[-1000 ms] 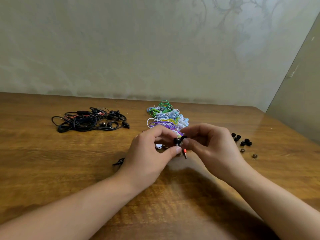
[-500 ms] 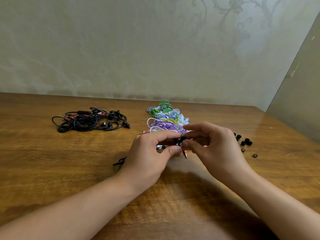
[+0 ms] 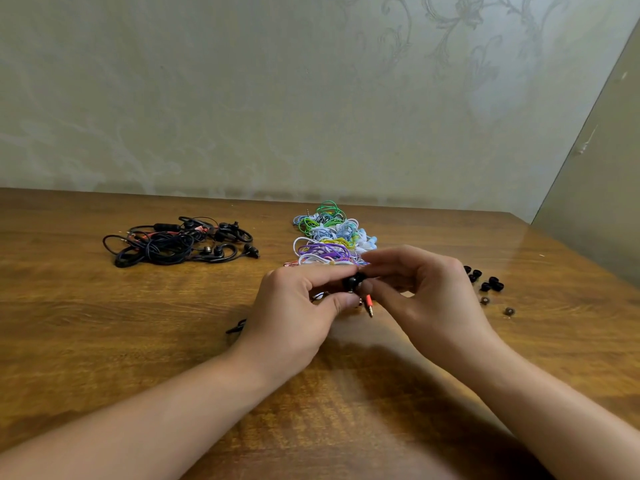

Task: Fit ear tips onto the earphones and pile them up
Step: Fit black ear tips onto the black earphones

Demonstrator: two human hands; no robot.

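Note:
My left hand (image 3: 294, 306) pinches a small black earbud (image 3: 352, 282) between thumb and forefinger at the table's middle. My right hand (image 3: 420, 292) meets it from the right, its fingertips pinching a black ear tip against the earbud; the tip itself is mostly hidden. A red jack plug (image 3: 369, 304) hangs below the two hands, and a loop of black cable (image 3: 236, 328) shows left of my left wrist. Several loose black ear tips (image 3: 485, 279) lie to the right of my right hand.
A tangle of black earphones (image 3: 176, 242) lies at the back left of the wooden table (image 3: 86, 341). A heap of coloured earphones (image 3: 330, 237) sits just behind my hands. The wall stands close behind, and the table's right edge runs near the ear tips.
Both hands have stayed in place. My right fingers have shifted slightly over the earbud, covering more of the ear tip.

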